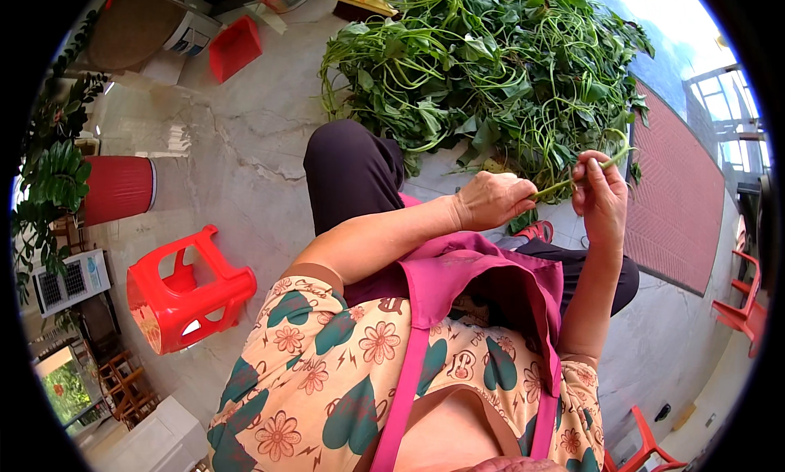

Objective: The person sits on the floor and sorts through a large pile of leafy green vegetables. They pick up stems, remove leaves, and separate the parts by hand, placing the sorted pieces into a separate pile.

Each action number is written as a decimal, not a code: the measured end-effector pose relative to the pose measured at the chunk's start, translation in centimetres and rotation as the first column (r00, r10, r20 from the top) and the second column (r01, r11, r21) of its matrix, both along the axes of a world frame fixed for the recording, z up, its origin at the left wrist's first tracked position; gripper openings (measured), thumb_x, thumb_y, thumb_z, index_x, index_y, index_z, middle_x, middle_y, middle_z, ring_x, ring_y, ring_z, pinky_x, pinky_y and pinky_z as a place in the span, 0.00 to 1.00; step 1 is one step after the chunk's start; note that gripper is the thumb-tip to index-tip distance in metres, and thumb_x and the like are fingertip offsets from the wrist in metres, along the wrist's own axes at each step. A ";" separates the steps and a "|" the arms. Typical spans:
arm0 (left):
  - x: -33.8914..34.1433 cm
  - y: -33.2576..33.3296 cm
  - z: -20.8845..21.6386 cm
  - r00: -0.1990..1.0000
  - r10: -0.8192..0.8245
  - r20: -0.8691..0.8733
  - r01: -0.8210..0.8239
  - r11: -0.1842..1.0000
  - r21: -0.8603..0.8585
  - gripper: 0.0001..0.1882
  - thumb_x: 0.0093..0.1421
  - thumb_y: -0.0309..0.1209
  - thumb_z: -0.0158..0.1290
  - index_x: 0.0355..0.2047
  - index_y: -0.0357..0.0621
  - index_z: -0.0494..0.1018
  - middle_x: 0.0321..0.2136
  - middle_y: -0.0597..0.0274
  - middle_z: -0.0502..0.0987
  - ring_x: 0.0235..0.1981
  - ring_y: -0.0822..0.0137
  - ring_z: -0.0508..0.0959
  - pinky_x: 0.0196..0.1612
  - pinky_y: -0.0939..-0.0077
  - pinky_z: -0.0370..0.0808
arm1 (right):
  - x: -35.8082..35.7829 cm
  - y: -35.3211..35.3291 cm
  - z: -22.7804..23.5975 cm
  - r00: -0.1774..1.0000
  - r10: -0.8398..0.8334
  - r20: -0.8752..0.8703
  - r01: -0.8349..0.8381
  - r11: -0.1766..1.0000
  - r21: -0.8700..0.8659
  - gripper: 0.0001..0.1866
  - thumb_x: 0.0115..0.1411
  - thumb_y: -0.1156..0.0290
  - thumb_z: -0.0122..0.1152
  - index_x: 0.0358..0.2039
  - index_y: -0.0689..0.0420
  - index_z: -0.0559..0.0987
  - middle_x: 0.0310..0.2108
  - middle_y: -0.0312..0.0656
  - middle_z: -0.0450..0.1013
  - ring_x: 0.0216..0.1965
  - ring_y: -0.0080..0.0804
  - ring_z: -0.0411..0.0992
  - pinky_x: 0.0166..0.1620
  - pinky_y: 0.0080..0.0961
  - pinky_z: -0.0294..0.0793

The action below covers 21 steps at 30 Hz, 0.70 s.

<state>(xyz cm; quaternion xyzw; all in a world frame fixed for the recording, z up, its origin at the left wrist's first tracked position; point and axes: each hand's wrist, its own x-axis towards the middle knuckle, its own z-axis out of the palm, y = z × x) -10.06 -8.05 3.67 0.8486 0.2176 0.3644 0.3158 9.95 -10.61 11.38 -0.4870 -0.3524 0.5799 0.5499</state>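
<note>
My left hand pinches one end of a slender green stem between thumb and fingers. Farther along, my right hand grips the same stem, and its curled tip rises above the fingers. Between the two hands the stem stretches nearly straight, slanting up to the right. Just beyond my hands, a large heap of leafy green vines lies spread on the floor, with long stems and broad leaves tangled together. A magenta apron covers my lap.
A red plastic stool lies on its side at the left. Farther off are a red dustpan, a broom head and a red round container. A reddish mat lies at the right, with red chairs past it.
</note>
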 end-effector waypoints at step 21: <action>-1.0 0.6 0.0 0.978 0.087 -0.188 -0.141 0.944 -0.298 0.13 0.52 0.28 0.52 0.39 0.45 0.69 0.38 0.58 0.67 0.38 0.56 0.73 0.41 0.65 0.72 | 34.3 -34.5 -14.4 0.220 -0.288 0.932 0.963 -0.089 -0.255 0.09 0.57 0.74 0.42 0.30 0.64 0.72 0.23 0.46 0.72 0.18 0.33 0.71 0.16 0.28 0.72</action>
